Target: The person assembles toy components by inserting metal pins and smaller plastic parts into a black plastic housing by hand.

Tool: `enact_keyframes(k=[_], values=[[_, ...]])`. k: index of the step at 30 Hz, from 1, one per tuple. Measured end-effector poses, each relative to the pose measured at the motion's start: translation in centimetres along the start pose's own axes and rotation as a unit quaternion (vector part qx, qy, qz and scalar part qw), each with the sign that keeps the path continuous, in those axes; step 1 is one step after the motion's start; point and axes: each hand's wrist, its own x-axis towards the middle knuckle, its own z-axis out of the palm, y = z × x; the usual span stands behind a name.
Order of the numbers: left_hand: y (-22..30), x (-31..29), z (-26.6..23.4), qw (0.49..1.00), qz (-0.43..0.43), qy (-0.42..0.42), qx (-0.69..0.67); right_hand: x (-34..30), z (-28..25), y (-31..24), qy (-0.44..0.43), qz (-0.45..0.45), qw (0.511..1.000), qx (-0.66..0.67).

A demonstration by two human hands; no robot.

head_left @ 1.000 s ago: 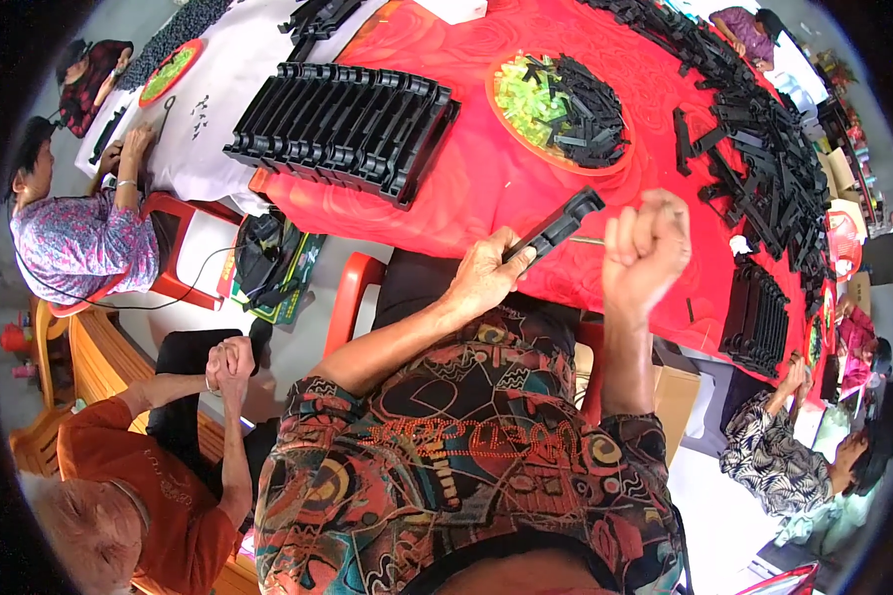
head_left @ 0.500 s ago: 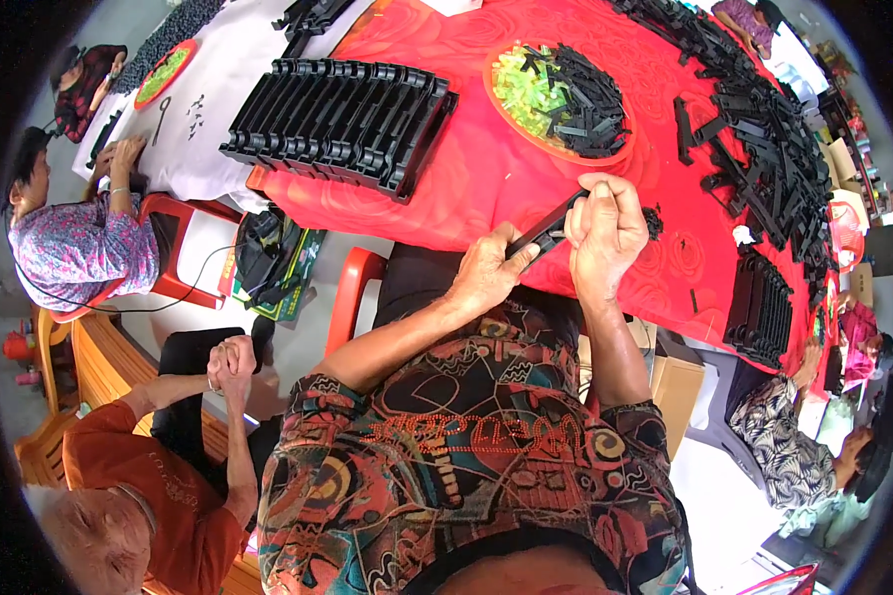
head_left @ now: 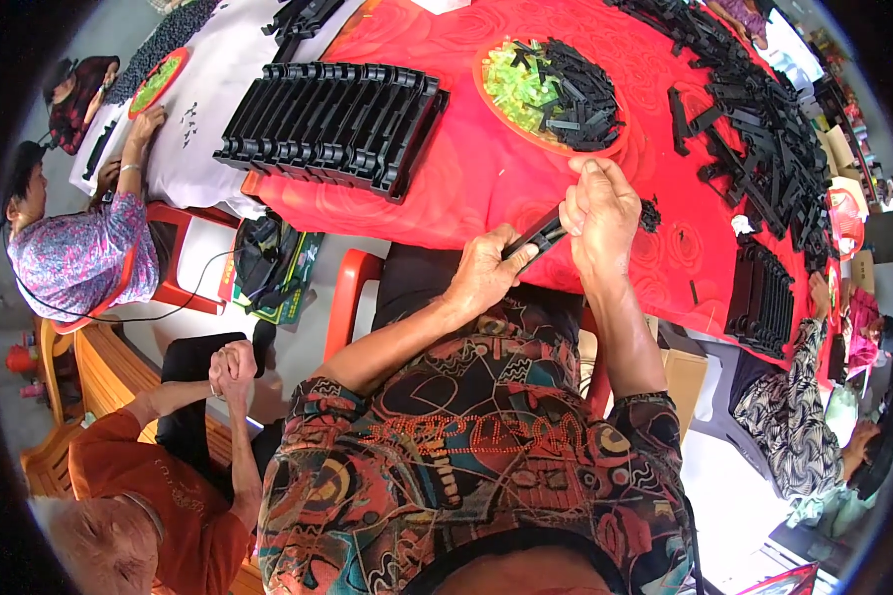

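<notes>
My left hand (head_left: 486,266) is closed around the lower part of a narrow black plastic strip (head_left: 544,234), its thumb lying along the top. The strip slants up and away to the right. At its far end is my right hand (head_left: 603,213), fingers curled, thumb and forefinger pinched together. Those fingers cover the strip's end, and whatever is in the pinch is hidden. Just beyond my right hand stands an orange round tray (head_left: 484,94) holding yellow-green translucent pieces (head_left: 516,87) and short black pieces (head_left: 580,97).
A row of black plastic strips (head_left: 332,124) stands on the red tablecloth (head_left: 446,218) at left. A loose black heap (head_left: 764,149) spreads along the right, near another row (head_left: 761,297). Co-workers sit both sides; a person with clasped hands (head_left: 232,367) sits at lower left.
My right hand has shifted slightly, now covering the strip's far end. At left, a co-worker's hand has moved up to a small orange tray. A co-worker at right has stretched an arm forward.
</notes>
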Motion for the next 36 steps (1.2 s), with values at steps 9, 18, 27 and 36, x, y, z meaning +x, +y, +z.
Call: enact_keyframes(k=[9,18,27,36], values=[[-2.4,0.7,0.9,0.999,-0.016,0.015,-0.043,-1.5,-1.0,0.1,0.001,-0.080,0.997,0.007],[-0.7,0.4,0.4,0.989,-0.027,0.012,-0.148,-2.8,-4.1,-2.2,0.101,-0.173,0.928,-0.315],[-0.7,-0.5,0.6,0.991,0.001,0.017,-0.131,-2.9,-1.8,0.3,-0.005,-0.133,0.899,-0.417],[-0.7,0.1,0.5,0.992,-0.022,-0.004,-0.126,-3.1,-1.0,0.6,0.026,-0.139,0.896,-0.421]])
